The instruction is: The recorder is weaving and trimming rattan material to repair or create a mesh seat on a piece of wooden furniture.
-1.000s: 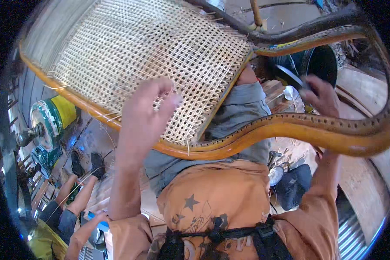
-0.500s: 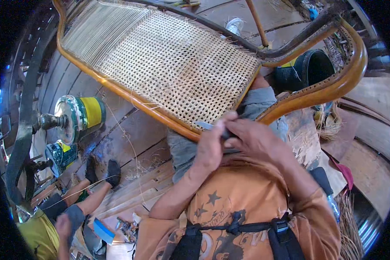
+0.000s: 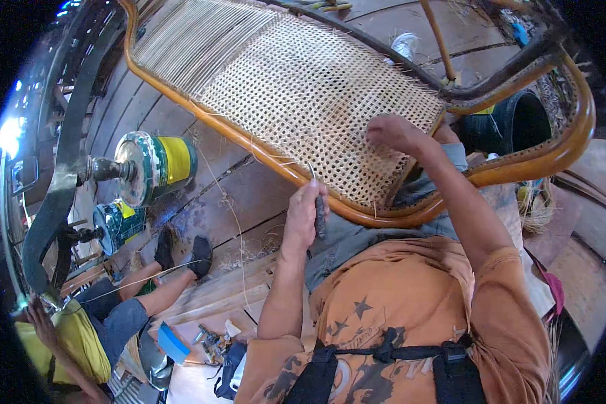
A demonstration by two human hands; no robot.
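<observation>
My left hand (image 3: 306, 212) is closed round the dark handle of a small knife (image 3: 320, 219), at the near rail of a wooden chair frame (image 3: 276, 165). The knife's narrow blade points up and away, over the edge of the woven cane panel (image 3: 296, 81). Farther right, my right hand (image 3: 394, 133) is over the weave with its fingers bent together. Whether a strand is between those fingertips is hidden. Loose cane ends stick out along the rail. The panel's far left part has only parallel strands, and its near end lies above my lap.
Two green and yellow buckets (image 3: 176, 160) lie at the left beside a dark curved frame (image 3: 67, 168). A co-worker in a yellow shirt (image 3: 81, 347) sits at lower left. A dark bucket (image 3: 528, 124) is at right. A blue-edged object (image 3: 173, 343) and small tools lie near the boards.
My hands have parted. The left keeps the knife, its blade now turned upward, while the right has moved away onto the cane panel. The whole view has shifted, and the co-worker's hand has moved left.
</observation>
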